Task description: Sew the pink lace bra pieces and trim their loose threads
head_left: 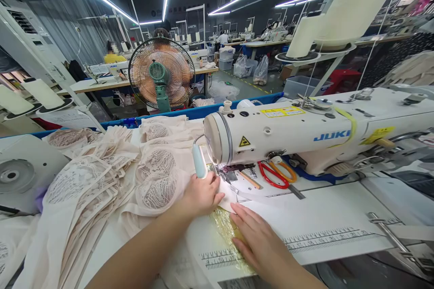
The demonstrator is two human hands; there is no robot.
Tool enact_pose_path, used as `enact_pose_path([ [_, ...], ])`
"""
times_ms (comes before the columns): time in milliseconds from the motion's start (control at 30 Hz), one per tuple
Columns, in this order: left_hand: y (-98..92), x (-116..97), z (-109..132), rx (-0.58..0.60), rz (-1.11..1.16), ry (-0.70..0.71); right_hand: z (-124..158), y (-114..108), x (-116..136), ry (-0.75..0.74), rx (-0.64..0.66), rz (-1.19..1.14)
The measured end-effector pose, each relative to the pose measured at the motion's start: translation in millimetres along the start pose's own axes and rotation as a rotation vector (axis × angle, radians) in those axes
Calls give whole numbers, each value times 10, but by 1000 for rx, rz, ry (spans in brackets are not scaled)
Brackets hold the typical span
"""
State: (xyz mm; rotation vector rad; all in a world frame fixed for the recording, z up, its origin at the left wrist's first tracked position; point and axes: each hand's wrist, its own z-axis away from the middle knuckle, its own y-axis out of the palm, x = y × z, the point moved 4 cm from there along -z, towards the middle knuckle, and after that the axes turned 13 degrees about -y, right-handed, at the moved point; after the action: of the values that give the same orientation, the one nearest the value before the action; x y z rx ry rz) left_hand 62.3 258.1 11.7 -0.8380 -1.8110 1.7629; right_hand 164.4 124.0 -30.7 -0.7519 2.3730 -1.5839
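A white JUKI sewing machine (pixel 264 126) reaches in from the right, its needle area lit. My left hand (pixel 202 193) is just in front of the needle area, fingers curled down on pale beige fabric (pixel 225 203) and thumb pointing right. My right hand (pixel 259 235) lies nearly flat on the table, fingers stretched towards the same fabric. Shiny yellowish tape (pixel 225 226) shows between the hands. A beige lace bra (pixel 159 185) lies left of my left hand. The fabric edge at the needle is hidden by my fingers.
Stacked beige bras (pixel 84 189) cover the table's left side. Red-handled scissors (pixel 273 176) and a metal strip (pixel 296 191) lie under the machine arm. A printed ruler (pixel 325 240) runs along the front. Thread cones (pixel 305 36) stand behind; a fan (pixel 161 74) is beyond, with people further back.
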Motion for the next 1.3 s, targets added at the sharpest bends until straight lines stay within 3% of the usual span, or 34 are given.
enact_pose_path([
  [400,-57,-8,-1,35,18,30,-16,11,28,-1,-2,9],
  [600,-40,47,-65,-19,10,48,-167,43,27,31,-5,15],
  [767,32,-64,122,-152,-93,154,-274,90,53,86,-41,-37],
  [933,139,-106,362,-137,-60,184,-304,102,67,108,-86,-109],
  [1133,39,-41,369,-194,4,330,-254,21,25,101,-98,-164],
  [1300,14,45,304,-163,49,353,-116,-80,-55,114,-65,-158],
])
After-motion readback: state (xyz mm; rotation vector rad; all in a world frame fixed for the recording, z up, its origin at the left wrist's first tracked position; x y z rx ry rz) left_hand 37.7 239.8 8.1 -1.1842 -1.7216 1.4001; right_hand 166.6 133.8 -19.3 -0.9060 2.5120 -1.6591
